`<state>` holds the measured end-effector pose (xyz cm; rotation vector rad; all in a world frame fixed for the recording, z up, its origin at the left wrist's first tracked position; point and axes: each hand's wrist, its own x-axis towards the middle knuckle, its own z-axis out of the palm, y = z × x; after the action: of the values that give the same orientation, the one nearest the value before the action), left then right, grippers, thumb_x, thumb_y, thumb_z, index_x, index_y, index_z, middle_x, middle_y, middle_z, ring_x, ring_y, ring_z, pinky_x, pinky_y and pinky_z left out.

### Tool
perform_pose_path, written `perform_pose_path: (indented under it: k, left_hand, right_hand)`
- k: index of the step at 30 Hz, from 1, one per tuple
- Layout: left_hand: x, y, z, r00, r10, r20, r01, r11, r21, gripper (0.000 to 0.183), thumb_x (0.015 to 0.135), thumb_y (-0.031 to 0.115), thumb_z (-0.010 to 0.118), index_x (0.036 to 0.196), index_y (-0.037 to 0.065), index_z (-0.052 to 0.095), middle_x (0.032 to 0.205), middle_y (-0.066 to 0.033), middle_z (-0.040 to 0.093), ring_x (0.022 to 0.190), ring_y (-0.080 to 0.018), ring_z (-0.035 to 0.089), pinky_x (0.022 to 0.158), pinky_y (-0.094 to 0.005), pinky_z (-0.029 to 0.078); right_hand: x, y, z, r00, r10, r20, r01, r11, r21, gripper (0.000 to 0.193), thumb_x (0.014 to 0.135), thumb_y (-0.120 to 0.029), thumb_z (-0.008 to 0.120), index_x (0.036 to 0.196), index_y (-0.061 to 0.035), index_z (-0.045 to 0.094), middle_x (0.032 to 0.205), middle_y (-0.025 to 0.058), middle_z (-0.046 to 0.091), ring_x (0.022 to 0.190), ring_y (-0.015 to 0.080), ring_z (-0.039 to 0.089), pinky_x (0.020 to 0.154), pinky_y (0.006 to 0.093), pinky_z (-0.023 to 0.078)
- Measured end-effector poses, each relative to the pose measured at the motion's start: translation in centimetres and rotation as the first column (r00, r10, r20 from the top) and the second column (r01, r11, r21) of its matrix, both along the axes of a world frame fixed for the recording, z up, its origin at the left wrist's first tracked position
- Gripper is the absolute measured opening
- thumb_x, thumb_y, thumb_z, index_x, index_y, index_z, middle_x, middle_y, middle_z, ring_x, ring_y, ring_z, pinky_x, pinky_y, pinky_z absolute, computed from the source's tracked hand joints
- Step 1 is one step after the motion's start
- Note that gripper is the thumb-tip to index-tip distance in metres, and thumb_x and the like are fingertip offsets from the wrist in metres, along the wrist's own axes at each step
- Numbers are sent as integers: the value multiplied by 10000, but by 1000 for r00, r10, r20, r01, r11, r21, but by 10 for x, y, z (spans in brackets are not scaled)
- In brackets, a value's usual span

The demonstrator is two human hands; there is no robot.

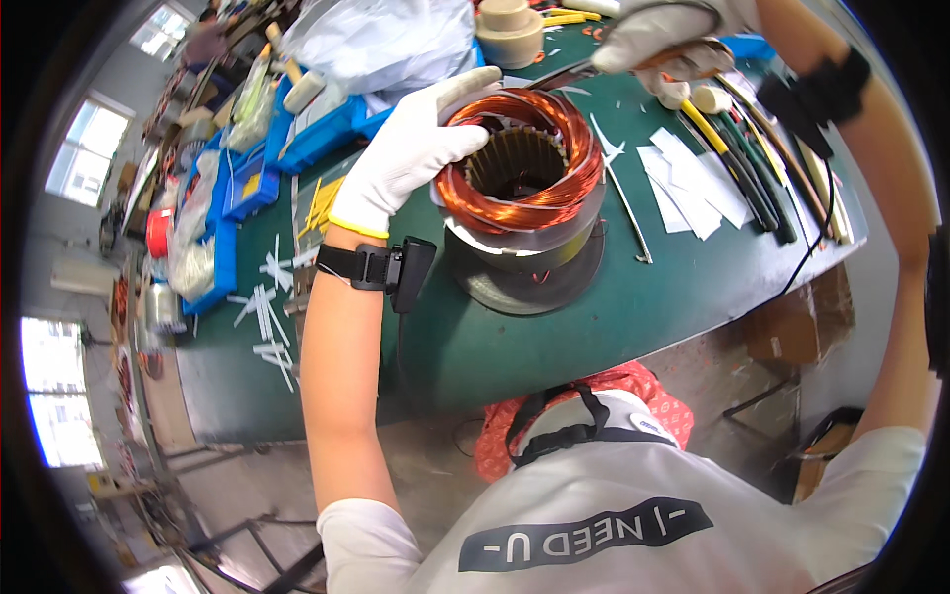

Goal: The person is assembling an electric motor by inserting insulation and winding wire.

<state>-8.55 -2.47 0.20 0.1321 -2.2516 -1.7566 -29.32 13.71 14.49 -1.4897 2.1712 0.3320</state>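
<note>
A motor stator point(534, 213) with thick copper windings stands upright on the green table. My left hand point(401, 144), in a white glove, grips the winding's left side, its thumb over the top and the fingers stretched along the far side. At the far right of the stator, my right hand point(658, 49), gloved too, is closed around what looks like a pair of scissors. The metal blade point(564, 75) points left toward the winding's far edge; a dark handle loop shows above the hand. Part of the right hand's fingers is hidden. A thin white rod point(625, 203) lies right of the stator.
White paper pieces point(693, 183) and several dark and yellow sleeving tubes point(732, 158) lie at the right. Blue bins point(315, 134) and a large plastic bag point(381, 45) stand at the far left. White strips point(265, 312) are scattered on the left. A tape roll point(510, 45) sits behind.
</note>
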Motion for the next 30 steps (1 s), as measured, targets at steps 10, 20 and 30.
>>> perform_pose_path:
  k: [10, 20, 30]
  left_hand:
    - [-20, 5, 4, 973, 224, -58, -226, 974, -33, 818, 814, 259, 774, 1428, -82, 354, 1460, -237, 410, 1369, -288, 392, 1130, -361, 313]
    - [17, 61, -14, 858, 509, -69, -511, 836, -200, 541, 793, 5, 589, 1325, -41, 503, 1255, -154, 605, 1153, -212, 580, 1023, -305, 439]
    - [18, 51, -13, 924, 366, -111, -378, 917, -128, 524, 790, 40, 550, 1304, -52, 516, 1251, -135, 604, 1166, -192, 561, 1055, -318, 408]
  right_hand:
    - [-21, 27, -33, 921, -265, 284, 256, 964, 69, 588, 925, -557, 567, 812, 18, 619, 514, 12, 475, 384, 82, 438, 328, 250, 328]
    - [29, 97, -90, 987, -63, -150, -21, 866, -500, 508, 880, -447, 642, 1021, 40, 614, 773, 220, 654, 737, 340, 664, 676, 410, 509]
    - [32, 82, -81, 967, -22, -255, -110, 863, -493, 593, 880, -546, 600, 843, 46, 616, 638, 203, 605, 640, 349, 633, 618, 417, 490]
